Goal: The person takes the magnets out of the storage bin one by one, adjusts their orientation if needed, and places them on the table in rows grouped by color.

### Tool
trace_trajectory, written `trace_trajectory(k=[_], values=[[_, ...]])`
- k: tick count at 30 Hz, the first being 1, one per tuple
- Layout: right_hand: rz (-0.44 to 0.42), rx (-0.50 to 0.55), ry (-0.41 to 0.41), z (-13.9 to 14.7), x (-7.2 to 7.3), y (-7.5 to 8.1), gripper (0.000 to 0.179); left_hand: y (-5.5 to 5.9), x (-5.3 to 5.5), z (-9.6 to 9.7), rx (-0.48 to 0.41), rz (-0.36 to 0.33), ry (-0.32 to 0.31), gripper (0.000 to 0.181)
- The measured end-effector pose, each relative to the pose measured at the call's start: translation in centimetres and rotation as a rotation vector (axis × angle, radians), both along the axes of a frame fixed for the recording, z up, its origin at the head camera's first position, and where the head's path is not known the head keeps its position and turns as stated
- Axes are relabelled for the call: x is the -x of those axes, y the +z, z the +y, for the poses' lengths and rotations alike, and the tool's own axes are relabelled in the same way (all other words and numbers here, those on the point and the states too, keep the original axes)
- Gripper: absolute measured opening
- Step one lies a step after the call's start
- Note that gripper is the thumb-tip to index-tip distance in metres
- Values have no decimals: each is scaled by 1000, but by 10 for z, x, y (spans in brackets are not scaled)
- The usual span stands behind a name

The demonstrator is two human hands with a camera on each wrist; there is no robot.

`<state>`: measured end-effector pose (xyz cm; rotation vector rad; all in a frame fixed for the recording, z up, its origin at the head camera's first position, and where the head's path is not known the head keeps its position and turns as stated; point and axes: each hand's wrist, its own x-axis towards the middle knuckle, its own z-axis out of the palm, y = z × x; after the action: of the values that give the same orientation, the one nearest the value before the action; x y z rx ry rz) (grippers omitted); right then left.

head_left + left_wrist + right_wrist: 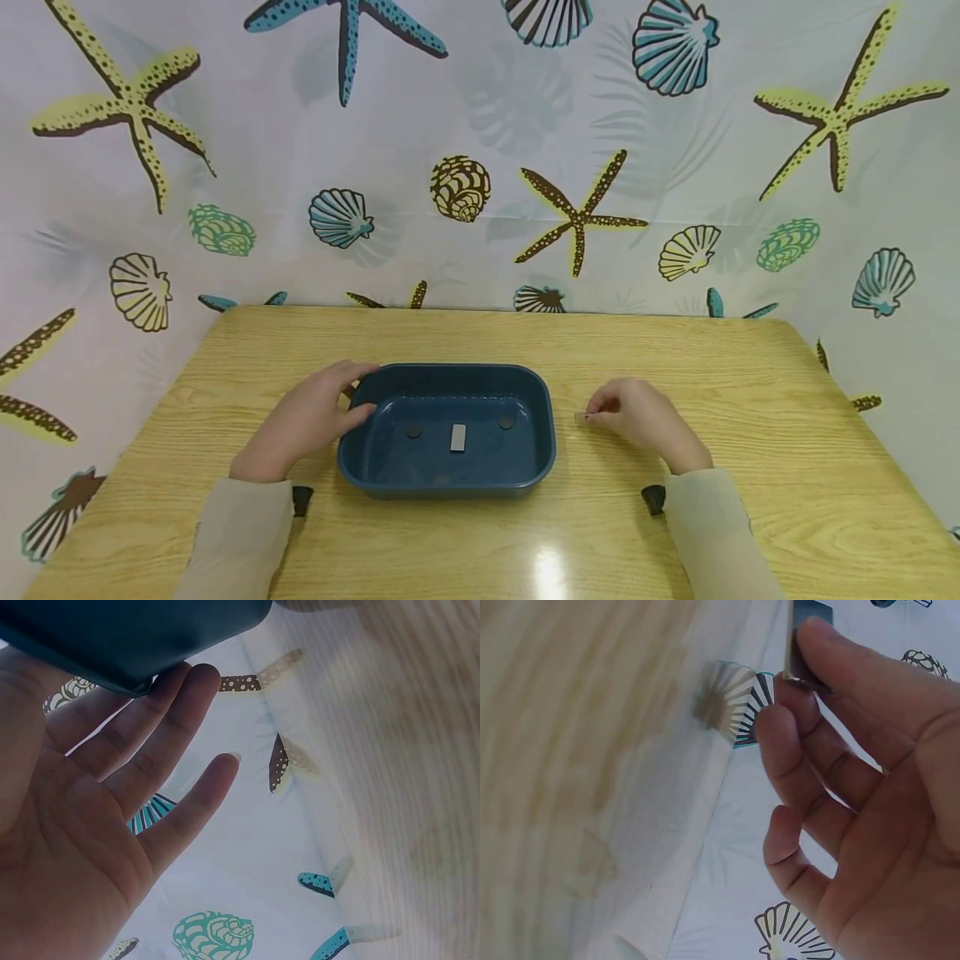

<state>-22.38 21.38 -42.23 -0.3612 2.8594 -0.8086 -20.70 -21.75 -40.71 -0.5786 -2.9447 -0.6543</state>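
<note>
A dark blue rectangular tray (446, 492) with rounded corners rests on the table. My left hand (318, 417) grips its back left corner, thumb over the left rim; in the left wrist view, fingertips (201, 675) meet the tray's outer wall (135, 645). Inside the tray lies a flat silver rectangular piece (458, 437), between two dark round spots (414, 431). Right of the tray, my right hand (637, 417) pinches a small flat rectangular piece (581, 417) between thumb and index finger. That piece looks dark with a pale edge in the right wrist view.
The wooden table (750, 400) extends to both sides of the tray. A white curtain (420, 108) printed with shells and starfish hangs behind the table and along its sides. Black wrist straps (653, 499) show at both sleeves.
</note>
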Motion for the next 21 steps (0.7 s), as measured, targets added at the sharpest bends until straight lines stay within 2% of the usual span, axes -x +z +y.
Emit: trace_trajectory(k=[11,16,21], values=[[-26,-84,-21,-1,-1,0,6,2,-2,1,-8,-11,2,53],[24,-127,17,-3,-2,-1,5,2,-1,0,-13,-25,11,52],[57,-182,21,-6,-3,-3,7,1,-2,0,-10,-24,13,52]])
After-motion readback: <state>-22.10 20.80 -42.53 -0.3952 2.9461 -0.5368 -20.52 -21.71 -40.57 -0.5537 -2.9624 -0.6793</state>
